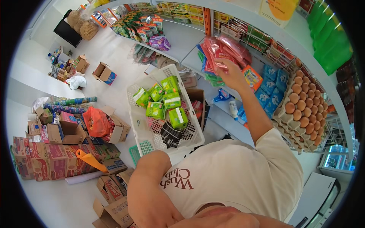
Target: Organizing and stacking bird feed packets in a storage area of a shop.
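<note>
My right hand (228,72) reaches over the shelf (182,37) with its fingers closed on the near edge of a pile of red plastic packets (218,52). Blue packets (207,65) and green packets (216,81) lie under the red ones. My left arm (151,188) is bent in front of my body. Its hand is up by my chin at the bottom edge, too unclear to make out its fingers. Before me stands a white plastic basket (134,119) with several green Softex packs (171,100) and a black patterned packet (171,134) inside.
Stacked trays of brown eggs (305,104) stand at the shelf's right, beside blue packs (268,91), an orange packet (252,78), and a small white bottle (233,108). Pouches (142,28) fill the shelf's far end. Cardboard cartons (57,159) line the floor at left.
</note>
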`<state>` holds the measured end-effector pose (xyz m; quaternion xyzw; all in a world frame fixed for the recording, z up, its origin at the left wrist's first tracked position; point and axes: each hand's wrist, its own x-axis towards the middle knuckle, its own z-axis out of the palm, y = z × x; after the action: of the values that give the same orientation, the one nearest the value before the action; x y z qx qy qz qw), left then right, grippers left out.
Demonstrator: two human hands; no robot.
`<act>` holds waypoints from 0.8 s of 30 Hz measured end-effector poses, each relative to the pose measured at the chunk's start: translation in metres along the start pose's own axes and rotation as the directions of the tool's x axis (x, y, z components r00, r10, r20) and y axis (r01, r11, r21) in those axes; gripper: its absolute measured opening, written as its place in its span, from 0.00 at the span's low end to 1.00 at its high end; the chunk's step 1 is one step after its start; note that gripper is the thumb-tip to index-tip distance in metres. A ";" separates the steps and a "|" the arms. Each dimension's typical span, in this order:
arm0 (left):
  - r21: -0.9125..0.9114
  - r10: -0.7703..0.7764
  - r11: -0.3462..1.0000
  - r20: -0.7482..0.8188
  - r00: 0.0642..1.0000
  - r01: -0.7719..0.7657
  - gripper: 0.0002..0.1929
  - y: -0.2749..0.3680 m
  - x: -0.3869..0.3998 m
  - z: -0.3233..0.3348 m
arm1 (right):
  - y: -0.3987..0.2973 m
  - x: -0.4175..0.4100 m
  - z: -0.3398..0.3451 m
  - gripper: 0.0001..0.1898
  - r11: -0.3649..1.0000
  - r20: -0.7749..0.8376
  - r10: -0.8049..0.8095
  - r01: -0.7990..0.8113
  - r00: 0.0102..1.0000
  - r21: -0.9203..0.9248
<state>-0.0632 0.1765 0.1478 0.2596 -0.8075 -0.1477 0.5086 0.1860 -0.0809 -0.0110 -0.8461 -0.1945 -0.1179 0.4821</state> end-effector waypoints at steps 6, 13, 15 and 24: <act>0.125 -0.088 0.990 0.197 0.976 0.064 0.24 -0.008 0.015 -0.010 | 0.001 0.001 -0.015 0.19 0.995 -0.057 -0.060 0.055 0.997 -0.079; 0.349 -0.076 0.937 0.297 0.952 -0.034 0.31 -0.037 0.022 -0.025 | 0.006 -0.008 -0.034 0.17 0.997 -0.078 -0.046 0.040 0.996 -0.066; 0.389 -0.093 0.920 0.110 0.990 0.044 0.31 -0.041 0.033 -0.023 | 0.014 -0.005 -0.039 0.17 0.996 -0.086 -0.039 0.032 0.996 -0.079; 0.198 0.029 0.969 -0.683 0.730 0.146 0.26 -0.093 0.001 -0.054 | 0.079 0.061 -0.021 0.31 0.737 -0.341 0.198 -0.369 0.919 -0.567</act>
<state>0.0100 0.1006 0.1252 0.3802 -0.5680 0.0395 0.7289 0.2756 -0.1223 -0.0371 -0.9537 0.0520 -0.2090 0.2101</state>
